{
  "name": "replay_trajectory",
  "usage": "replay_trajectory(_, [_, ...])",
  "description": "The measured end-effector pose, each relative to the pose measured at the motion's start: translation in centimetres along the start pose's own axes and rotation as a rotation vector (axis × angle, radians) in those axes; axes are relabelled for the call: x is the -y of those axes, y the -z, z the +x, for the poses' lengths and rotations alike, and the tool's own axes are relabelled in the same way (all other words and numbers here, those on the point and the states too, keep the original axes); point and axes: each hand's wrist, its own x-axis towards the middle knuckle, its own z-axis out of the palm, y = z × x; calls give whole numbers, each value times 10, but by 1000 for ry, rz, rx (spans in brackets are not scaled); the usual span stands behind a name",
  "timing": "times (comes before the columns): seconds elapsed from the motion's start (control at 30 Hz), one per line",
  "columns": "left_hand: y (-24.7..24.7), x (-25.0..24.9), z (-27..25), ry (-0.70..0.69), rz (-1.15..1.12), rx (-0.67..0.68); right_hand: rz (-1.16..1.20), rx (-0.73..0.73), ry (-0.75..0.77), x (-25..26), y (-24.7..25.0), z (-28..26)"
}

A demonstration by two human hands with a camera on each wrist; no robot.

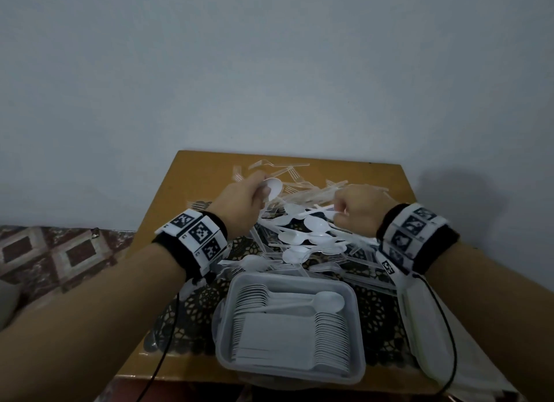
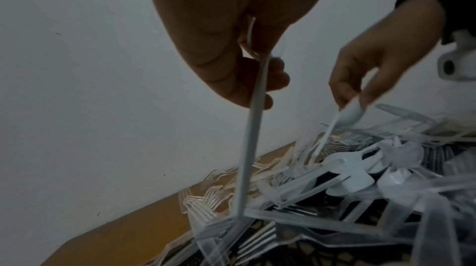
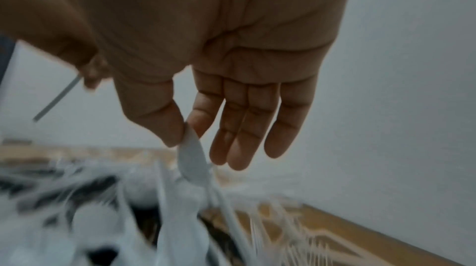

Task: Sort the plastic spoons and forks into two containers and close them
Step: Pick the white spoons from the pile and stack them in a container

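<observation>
Spoons get fished from the pile [image 1: 302,222]: left hand [image 1: 239,202] grips one [image 1: 273,187], right hand [image 1: 361,211] pinches another's bowl [image 3: 192,160], container [image 1: 290,329] waiting just below both.

One open container [image 1: 292,371] at near edge of table [image 1: 168,210], two nested rows of white spoons [image 1: 331,338] inside plus one loose spoon across top; exact count unreadable. Two hands: left hand [image 1: 242,204] holds one white spoon [image 1: 274,187], right hand [image 1: 359,210] pinches one spoon [image 3: 193,160]. One mixed pile [image 1: 302,237] mid-table: roughly ten white spoons visible, clear forks [image 1: 287,174] toward far edge too tangled to count.
</observation>
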Motion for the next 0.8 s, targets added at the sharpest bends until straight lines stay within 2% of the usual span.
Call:
replay_trajectory(0.13, [-15, 0, 9, 16, 35, 50, 377, -148, -50, -20, 29, -14])
replay_trajectory(0.3, [-31, 0, 29, 116, 198, 205, 1256, -307, -63, -36, 50, -14])
replay_trajectory(0.37, [-38, 1, 40, 140, 264, 215, 1506, -416, -57, -36, 52, -8])
replay_trajectory(0.4, [-41, 1, 46, 141, 286, 219, 1554, -464, -53, -36, 52, -4])
replay_trajectory(0.47, [-47, 0, 57, 133, 298, 235, 1421, -531, -30, -36, 49, 4])
replay_trajectory(0.53, [-54, -3, 67, 115, 296, 261, 966, -503, 26, -38, 41, 8])
replay_trajectory(0.6, [-61, -7, 76, 118, 296, 298, 546, -306, 14, -41, 30, 12])
replay_trajectory(0.63, [-65, -9, 80, 122, 303, 325, 433, -182, -34, -42, 25, 13])
replay_trajectory(0.7, [-73, -13, 88, 129, 326, 400, 368, -37, -125, -43, 16, 14])
replay_trajectory(0.8, [-85, -16, 94, 127, 446, 495, 452, -21, -139, -42, 10, 14])
